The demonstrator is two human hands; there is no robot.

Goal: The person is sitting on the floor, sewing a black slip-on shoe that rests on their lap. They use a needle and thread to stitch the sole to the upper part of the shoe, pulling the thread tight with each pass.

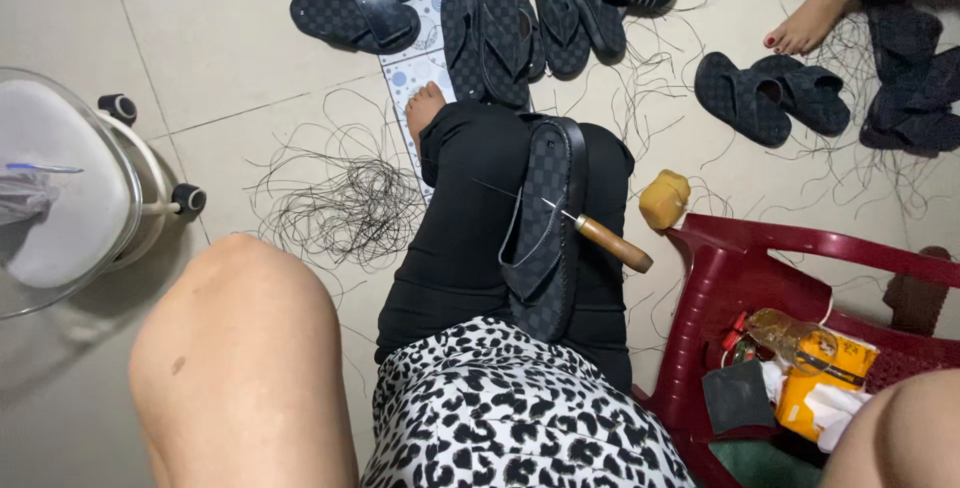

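You are resting a black sandal (545, 228) along your lap, an awl (600, 238) with a wooden handle lying across its right edge. Both hands are out of frame, so their state cannot be told. Probably stitching is paused; resuming calls for gripping the awl.

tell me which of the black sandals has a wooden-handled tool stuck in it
The black checkered sandal lying on the person's lap, across the black-trousered leg. A wooden-handled awl pierces its strap. All the other black sandals lie on the tiled floor with no tool in them.
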